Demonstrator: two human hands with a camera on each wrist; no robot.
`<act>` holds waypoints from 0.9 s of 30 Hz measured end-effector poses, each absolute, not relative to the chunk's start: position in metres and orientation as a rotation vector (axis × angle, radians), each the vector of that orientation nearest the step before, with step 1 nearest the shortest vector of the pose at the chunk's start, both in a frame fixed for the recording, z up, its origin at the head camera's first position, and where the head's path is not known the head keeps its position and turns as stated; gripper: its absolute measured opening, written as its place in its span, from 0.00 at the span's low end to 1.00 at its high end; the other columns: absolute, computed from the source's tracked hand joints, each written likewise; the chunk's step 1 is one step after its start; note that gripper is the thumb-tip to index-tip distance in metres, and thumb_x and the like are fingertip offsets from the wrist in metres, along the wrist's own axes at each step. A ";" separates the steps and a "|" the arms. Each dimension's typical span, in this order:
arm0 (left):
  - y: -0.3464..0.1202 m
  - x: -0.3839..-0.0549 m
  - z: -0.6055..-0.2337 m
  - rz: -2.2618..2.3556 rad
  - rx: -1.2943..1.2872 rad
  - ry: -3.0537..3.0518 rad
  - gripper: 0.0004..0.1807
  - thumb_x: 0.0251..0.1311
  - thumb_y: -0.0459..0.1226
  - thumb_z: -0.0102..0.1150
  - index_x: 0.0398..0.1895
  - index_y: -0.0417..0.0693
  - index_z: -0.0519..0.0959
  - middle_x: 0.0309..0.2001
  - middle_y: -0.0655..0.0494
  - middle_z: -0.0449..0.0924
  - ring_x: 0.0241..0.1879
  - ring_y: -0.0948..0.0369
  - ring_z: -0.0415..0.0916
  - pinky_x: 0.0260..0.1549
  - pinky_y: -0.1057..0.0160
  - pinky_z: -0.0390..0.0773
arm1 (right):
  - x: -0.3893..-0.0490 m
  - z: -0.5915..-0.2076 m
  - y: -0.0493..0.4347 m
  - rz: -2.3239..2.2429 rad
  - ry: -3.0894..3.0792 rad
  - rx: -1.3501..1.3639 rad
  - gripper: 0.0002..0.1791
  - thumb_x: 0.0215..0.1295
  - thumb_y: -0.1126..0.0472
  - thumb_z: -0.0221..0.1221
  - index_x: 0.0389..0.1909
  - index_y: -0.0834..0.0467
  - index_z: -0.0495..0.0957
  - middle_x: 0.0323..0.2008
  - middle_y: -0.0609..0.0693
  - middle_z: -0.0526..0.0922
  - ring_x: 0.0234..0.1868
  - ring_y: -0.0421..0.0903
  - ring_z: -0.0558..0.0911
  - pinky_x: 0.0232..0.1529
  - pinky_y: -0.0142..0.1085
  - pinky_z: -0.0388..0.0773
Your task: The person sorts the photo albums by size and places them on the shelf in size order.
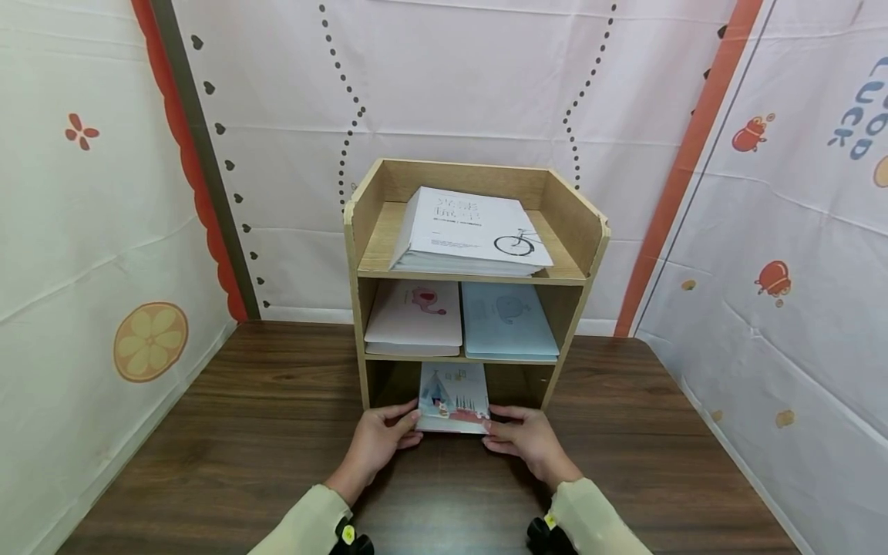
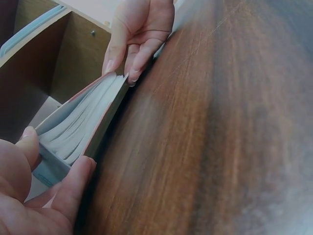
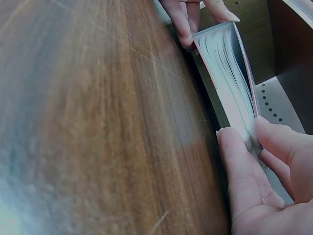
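A thick book (image 1: pixel 454 391) with a tent drawn on its cover lies in the bottom compartment of a wooden shelf (image 1: pixel 472 280), its near end at the front opening. My left hand (image 1: pixel 380 433) grips the book's left near corner, and my right hand (image 1: pixel 522 439) holds the opposite corner. In both wrist views, thumbs are on the top cover and fingers are lower down along the sides. The book's page edges (image 2: pixel 85 120) face me, slightly fanned between the covers.
A pink notebook stack (image 1: pixel 414 316) and blue notebooks (image 1: pixel 509 320) fill the middle compartment. On the top level rests a white stack with a bicycle drawing (image 1: pixel 479 231). The dark wooden table (image 1: pixel 277 432) runs between printed cloth walls (image 1: pixel 458 85).
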State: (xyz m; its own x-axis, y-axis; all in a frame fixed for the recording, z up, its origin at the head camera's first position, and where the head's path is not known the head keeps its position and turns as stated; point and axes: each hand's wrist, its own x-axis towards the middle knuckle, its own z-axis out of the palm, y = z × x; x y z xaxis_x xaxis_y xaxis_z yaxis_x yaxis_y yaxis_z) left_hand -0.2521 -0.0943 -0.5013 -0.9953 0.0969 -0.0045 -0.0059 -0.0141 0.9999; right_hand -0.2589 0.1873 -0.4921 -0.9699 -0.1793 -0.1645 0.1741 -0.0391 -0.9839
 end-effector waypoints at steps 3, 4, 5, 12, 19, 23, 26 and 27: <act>-0.093 -0.252 -0.500 2.191 0.085 2.159 0.20 0.71 0.35 0.61 0.63 0.38 0.79 0.61 0.32 0.79 0.43 0.47 0.88 0.42 0.56 0.89 | -0.259 -0.492 0.186 -2.103 1.997 0.004 0.29 0.67 0.69 0.65 0.67 0.73 0.71 0.47 0.59 0.87 0.40 0.50 0.90 0.45 0.42 0.90; -0.093 -0.252 -0.500 2.194 0.082 2.158 0.20 0.71 0.35 0.61 0.64 0.38 0.79 0.60 0.32 0.79 0.43 0.46 0.88 0.42 0.56 0.89 | -0.260 -0.492 0.186 -2.102 1.998 0.009 0.29 0.67 0.69 0.65 0.67 0.72 0.71 0.47 0.59 0.88 0.39 0.50 0.90 0.44 0.42 0.90; -0.093 -0.253 -0.500 2.196 0.078 2.156 0.20 0.71 0.35 0.61 0.63 0.38 0.79 0.60 0.32 0.80 0.43 0.47 0.89 0.42 0.56 0.89 | -0.261 -0.492 0.186 -2.102 2.002 0.013 0.29 0.67 0.69 0.65 0.67 0.72 0.72 0.47 0.58 0.88 0.39 0.50 0.90 0.44 0.42 0.90; -0.091 -0.258 -0.503 2.204 0.046 2.166 0.20 0.71 0.36 0.62 0.62 0.36 0.80 0.52 0.35 0.85 0.40 0.48 0.89 0.40 0.55 0.90 | -0.266 -0.496 0.187 -2.091 2.024 0.013 0.28 0.66 0.67 0.67 0.66 0.72 0.73 0.45 0.58 0.89 0.37 0.49 0.90 0.43 0.42 0.90; -0.090 -0.263 -0.502 2.184 0.027 2.199 0.20 0.71 0.37 0.62 0.62 0.37 0.80 0.44 0.39 0.87 0.37 0.52 0.89 0.38 0.55 0.90 | -0.266 -0.492 0.185 -2.099 2.037 0.008 0.29 0.66 0.68 0.67 0.66 0.73 0.73 0.44 0.60 0.89 0.37 0.49 0.90 0.42 0.42 0.90; -0.090 -0.264 -0.502 2.184 0.022 2.207 0.20 0.71 0.37 0.62 0.61 0.36 0.80 0.42 0.38 0.87 0.35 0.52 0.89 0.37 0.55 0.90 | -0.265 -0.490 0.183 -2.114 2.042 0.016 0.28 0.66 0.67 0.67 0.65 0.73 0.73 0.44 0.60 0.89 0.37 0.50 0.90 0.42 0.42 0.90; -0.090 -0.265 -0.502 2.186 0.018 2.198 0.20 0.71 0.37 0.62 0.61 0.35 0.80 0.41 0.36 0.87 0.35 0.52 0.89 0.37 0.56 0.90 | -0.266 -0.489 0.181 -2.127 2.048 0.023 0.27 0.67 0.67 0.67 0.64 0.73 0.74 0.44 0.59 0.89 0.38 0.51 0.90 0.42 0.42 0.90; -0.090 -0.266 -0.502 2.187 0.019 2.195 0.20 0.71 0.37 0.62 0.61 0.35 0.80 0.41 0.35 0.87 0.35 0.53 0.89 0.37 0.56 0.90 | -0.267 -0.489 0.181 -2.130 2.049 0.027 0.27 0.67 0.67 0.67 0.64 0.73 0.74 0.44 0.59 0.89 0.38 0.51 0.90 0.42 0.42 0.90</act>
